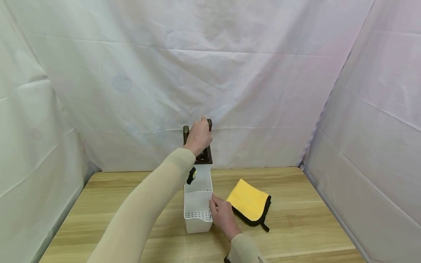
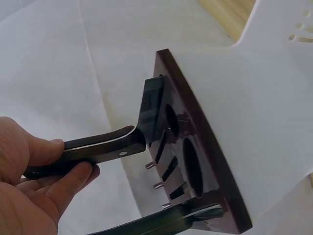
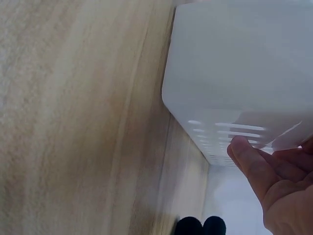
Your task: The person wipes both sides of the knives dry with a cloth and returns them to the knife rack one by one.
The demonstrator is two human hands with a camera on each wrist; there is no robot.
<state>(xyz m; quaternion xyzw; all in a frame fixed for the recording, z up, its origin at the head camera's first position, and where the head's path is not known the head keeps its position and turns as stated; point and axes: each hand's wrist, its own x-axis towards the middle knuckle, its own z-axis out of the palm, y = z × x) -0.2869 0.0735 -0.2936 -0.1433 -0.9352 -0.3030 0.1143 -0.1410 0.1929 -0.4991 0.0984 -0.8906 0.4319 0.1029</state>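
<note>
A white knife holder [image 1: 198, 201] with a dark brown slotted top [image 2: 195, 142] and lower open compartments in front stands on the table. My left hand [image 1: 199, 137] reaches over its top. In the left wrist view its thumb and fingers grip the dark handle of a kitchen knife [image 2: 102, 149], whose blade is partly down in a slot. Another knife handle [image 2: 146, 223] sticks out of the same top. Down at the front compartment, my right hand [image 1: 224, 215] holds the holder's right side wall, fingers against the slotted vents [image 3: 239, 129].
A folded yellow cloth [image 1: 249, 200] with black edging and a loop lies right of the holder, close to my right hand. White fabric [image 1: 210, 80] hangs behind and on both sides of the wooden table [image 1: 296, 219].
</note>
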